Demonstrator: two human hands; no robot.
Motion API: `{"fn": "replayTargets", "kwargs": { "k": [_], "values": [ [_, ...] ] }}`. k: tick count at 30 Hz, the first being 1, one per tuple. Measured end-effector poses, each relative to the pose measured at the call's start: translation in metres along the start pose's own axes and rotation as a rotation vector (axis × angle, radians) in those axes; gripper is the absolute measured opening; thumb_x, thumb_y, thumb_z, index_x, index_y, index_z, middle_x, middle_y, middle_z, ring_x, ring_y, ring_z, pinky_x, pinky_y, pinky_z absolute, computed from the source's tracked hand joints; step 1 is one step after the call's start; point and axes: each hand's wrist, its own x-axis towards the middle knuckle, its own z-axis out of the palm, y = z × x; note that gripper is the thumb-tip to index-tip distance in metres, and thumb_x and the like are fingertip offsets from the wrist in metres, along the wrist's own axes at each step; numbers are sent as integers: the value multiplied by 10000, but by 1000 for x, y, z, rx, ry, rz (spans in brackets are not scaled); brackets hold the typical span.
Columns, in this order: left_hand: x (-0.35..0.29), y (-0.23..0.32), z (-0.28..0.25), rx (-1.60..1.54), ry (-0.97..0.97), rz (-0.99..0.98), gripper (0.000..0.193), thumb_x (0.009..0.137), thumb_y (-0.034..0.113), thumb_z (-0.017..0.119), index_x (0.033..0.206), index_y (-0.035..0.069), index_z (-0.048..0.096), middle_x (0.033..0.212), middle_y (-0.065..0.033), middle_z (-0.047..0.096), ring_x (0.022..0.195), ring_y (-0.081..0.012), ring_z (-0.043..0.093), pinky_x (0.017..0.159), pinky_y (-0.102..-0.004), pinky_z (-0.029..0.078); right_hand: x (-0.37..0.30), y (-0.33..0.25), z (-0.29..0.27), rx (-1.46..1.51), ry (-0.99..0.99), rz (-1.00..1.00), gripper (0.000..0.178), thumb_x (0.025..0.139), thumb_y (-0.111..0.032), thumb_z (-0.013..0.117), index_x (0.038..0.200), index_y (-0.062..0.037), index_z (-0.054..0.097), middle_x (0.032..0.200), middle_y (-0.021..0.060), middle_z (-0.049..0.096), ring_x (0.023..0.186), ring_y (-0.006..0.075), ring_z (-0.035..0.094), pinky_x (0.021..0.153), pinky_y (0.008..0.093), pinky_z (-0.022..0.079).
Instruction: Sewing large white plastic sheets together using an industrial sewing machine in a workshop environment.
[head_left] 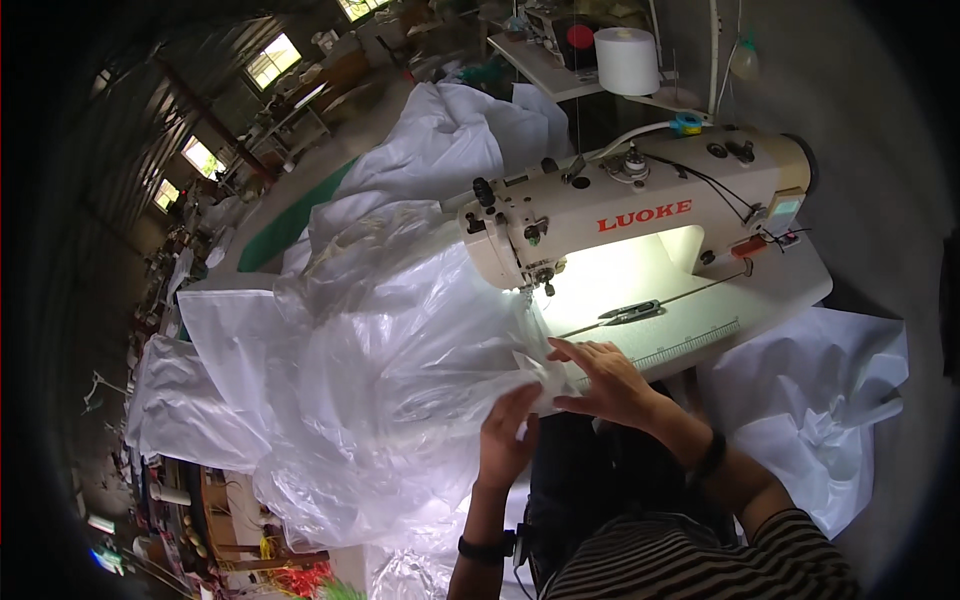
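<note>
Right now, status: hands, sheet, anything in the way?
Left hand pinching clear plastic sheet. Right hand flat, pressing sheet edge. Snips lying on sewing machine bed, clear of hands.

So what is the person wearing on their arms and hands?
Both hands are bare, no gloves. The left hand has a black band at the wrist. The right hand has a dark band at its wrist too. A black-and-white striped sleeve begins further up the right arm.

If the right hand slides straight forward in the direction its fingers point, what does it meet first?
The right hand points up-left along the table. Probably it first meets the clear plastic sheet at its fingertips, then the needle area of the sewing machine; depth is unclear.
</note>
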Motion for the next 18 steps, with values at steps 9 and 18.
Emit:
{"fn": "replayTargets", "kwargs": {
  "k": [9, 18],
  "values": [
    [-78, -17, -80, -5, 198, -572, 185, 902, 34, 636, 1074, 32, 703, 990, -102, 732, 710, -197, 661, 678, -317, 525, -58, -22, -16, 555, -1004, -35, 268, 884, -238, 707, 1099, -78, 705, 999, 94, 720, 912, 281, 691, 845, 371, 539],
    [-211, -107, -9, -1171, 657, -1515, 943, 892, 679, 566, 1571, 167, 160, 1603, -108, 259, 1402, -325, 405, 1098, -654, 302, -30, -19, -33, -17, -376, -22, 195, 833, -184, 733, 1009, -114, 688, 990, 68, 677, 872, 267, 671, 793, 383, 540]
  ]
}}
